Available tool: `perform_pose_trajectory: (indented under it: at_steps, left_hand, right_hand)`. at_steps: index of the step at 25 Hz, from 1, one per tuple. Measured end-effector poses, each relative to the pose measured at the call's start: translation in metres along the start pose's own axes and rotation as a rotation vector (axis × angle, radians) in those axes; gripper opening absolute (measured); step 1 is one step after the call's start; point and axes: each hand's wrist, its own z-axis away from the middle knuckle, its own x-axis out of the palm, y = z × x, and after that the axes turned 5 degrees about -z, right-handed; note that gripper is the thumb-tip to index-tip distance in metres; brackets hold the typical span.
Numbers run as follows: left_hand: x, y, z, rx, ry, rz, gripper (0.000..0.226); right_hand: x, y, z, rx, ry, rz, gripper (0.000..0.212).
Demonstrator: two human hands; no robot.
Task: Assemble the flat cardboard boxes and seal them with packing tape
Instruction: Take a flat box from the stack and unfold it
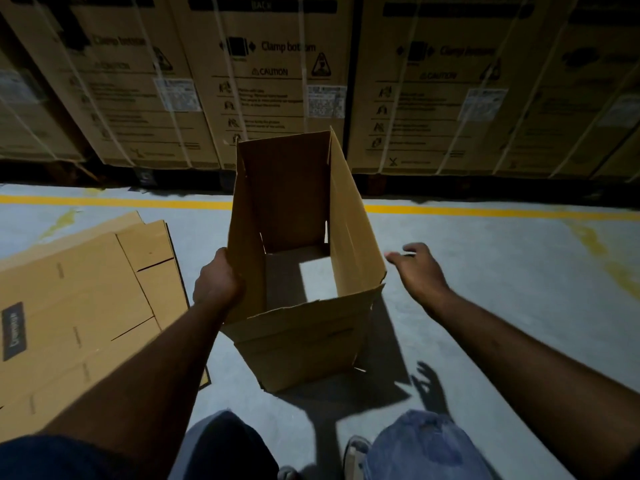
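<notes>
Head view: left hand (217, 282) grips the box (304, 327) edge; right hand (417, 271) hovers beside, fingers apart.

A row of tall shipping cartons (270, 81) is standing along the far side, each one showing "Clamp bottom" and "CAUTION" print. Pale straps (304, 64) are running down their fronts, and white labels (325, 100) are sitting low on their faces. A dark base (375, 185) is carrying them. The grey floor (502, 278) is spreading out in front, with a yellow line (485, 212) crossing it. Blue jeans (422, 448) and a shoe (353, 455) are showing at the bottom edge.
</notes>
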Motion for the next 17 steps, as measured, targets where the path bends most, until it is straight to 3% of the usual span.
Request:
perform_pose_trajectory:
  at_steps: [3, 6, 8, 13, 17]
  left_hand:
    - [0.003, 0.003, 0.0, 0.063, 0.002, -0.059, 0.047]
    - [0.002, -0.001, -0.002, 0.095, 0.003, -0.102, 0.048]
    - [-0.006, -0.005, -0.006, 0.117, 0.007, -0.119, 0.05]
    - [-0.032, -0.006, -0.036, 0.169, 0.104, -0.178, 0.051]
    - [-0.029, 0.017, -0.059, 0.231, 0.144, -0.037, 0.043]
  right_hand:
    - [0.022, -0.033, -0.016, -0.027, -0.153, 0.15, 0.073]
    - [0.034, -0.055, -0.031, -0.105, -0.205, 0.445, 0.031]
    - [0.037, -0.063, -0.025, -0.089, -0.265, 0.509, 0.021]
    - [0.062, -0.036, 0.058, 0.016, -0.511, 0.437, 0.014]
    - [0.078, -0.024, 0.129, 0.063, -0.675, 0.3, 0.008]
